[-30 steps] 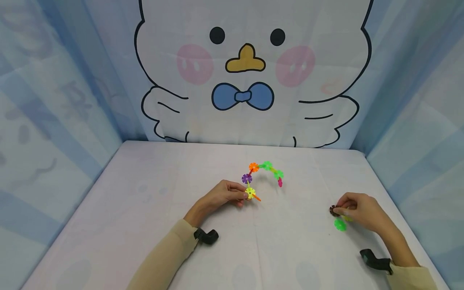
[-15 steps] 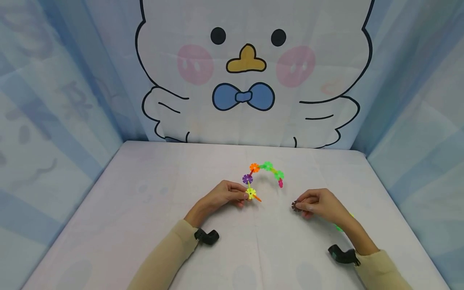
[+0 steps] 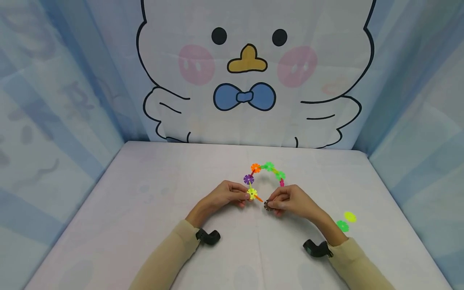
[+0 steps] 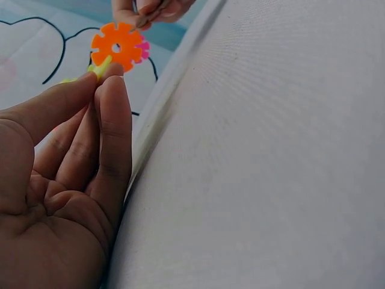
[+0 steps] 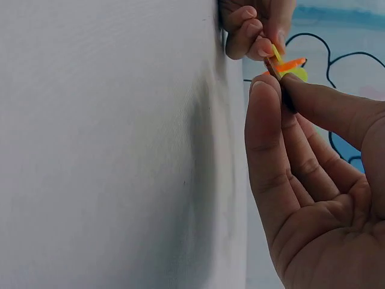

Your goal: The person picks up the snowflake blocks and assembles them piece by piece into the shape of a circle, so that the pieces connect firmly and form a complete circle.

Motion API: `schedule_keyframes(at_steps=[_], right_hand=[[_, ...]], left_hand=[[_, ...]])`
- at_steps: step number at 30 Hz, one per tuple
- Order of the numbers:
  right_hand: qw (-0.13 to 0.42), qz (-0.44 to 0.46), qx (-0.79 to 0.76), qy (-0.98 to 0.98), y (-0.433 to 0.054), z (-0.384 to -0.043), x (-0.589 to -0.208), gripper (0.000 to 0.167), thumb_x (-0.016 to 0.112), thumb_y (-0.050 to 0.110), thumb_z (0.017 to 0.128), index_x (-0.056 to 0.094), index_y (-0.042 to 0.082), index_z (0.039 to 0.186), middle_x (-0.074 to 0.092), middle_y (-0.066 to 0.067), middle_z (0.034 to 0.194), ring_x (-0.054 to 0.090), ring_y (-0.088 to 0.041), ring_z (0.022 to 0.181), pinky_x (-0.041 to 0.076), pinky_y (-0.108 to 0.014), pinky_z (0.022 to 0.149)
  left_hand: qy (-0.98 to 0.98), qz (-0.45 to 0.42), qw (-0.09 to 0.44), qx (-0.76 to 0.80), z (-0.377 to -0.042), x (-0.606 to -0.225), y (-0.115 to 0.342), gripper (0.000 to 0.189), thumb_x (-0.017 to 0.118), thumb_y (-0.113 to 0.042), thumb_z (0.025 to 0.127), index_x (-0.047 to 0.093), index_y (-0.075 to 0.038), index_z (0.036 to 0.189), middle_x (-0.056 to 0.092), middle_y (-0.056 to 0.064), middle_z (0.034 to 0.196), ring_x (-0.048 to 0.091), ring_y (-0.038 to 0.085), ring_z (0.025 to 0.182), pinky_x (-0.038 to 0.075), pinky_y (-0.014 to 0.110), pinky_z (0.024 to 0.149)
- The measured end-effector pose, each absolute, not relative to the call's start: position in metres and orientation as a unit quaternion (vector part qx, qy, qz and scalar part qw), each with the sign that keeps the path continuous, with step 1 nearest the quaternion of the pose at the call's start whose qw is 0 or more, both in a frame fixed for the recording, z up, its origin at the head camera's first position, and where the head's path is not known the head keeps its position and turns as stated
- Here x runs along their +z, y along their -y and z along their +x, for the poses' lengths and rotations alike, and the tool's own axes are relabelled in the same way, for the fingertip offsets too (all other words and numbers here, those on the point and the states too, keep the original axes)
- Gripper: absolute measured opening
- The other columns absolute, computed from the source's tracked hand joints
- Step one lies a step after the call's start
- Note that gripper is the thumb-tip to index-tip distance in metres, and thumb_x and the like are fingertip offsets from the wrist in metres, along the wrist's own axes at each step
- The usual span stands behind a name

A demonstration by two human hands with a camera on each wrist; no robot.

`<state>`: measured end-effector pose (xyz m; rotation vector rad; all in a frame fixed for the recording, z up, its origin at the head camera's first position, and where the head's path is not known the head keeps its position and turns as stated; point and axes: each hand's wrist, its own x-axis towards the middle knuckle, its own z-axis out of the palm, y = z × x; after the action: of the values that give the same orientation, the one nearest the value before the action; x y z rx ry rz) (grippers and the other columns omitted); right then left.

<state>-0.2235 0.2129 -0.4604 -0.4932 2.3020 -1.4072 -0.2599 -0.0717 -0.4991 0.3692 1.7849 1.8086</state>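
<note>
My left hand (image 3: 229,195) pinches a yellow notched plastic disc (image 3: 252,193) at the near end of a curved chain of interlocking discs. A purple disc (image 3: 248,179), an orange disc (image 3: 255,168) and green discs (image 3: 269,166) follow along the curve, down to a pink one (image 3: 282,183) partly behind my right hand (image 3: 294,200). From the yellow disc juts another orange disc (image 4: 118,47), edge-on in the head view and face-on in the left wrist view. Between thumb and fingertips my right hand holds a brown disc (image 3: 267,205) close beside that orange edge; whether they touch, I cannot tell.
Two loose discs, one yellow (image 3: 350,217) and one green (image 3: 342,226), lie on the white-covered table (image 3: 174,173) by my right forearm. A cloth backdrop (image 3: 239,125) with a cartoon figure stands behind the table, with blue curtains at both sides.
My right hand has carried the brown disc leftward from beside the loose discs to the chain's near end, uncovering the yellow and green discs. The left hand stays in place.
</note>
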Motion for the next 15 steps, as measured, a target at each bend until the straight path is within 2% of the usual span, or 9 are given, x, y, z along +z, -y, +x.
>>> schedule_keyframes(at_steps=[15], right_hand=[[0.213,-0.191,-0.518,-0.806,-0.2036,-0.2254,-0.4592,0.019,0.078,0.012,0.096,0.075,-0.004,0.106,0.081,-0.02,0.097,0.077,-0.02,0.073,0.067,-0.033,0.071]], left_hand=[[-0.666,0.141,0.283,0.675,-0.2596,-0.4977,0.0709,0.028,0.071,-0.004,0.099,0.07,0.011,0.123,0.082,0.007,0.094,0.072,0.01,0.07,0.063,0.024,0.069]])
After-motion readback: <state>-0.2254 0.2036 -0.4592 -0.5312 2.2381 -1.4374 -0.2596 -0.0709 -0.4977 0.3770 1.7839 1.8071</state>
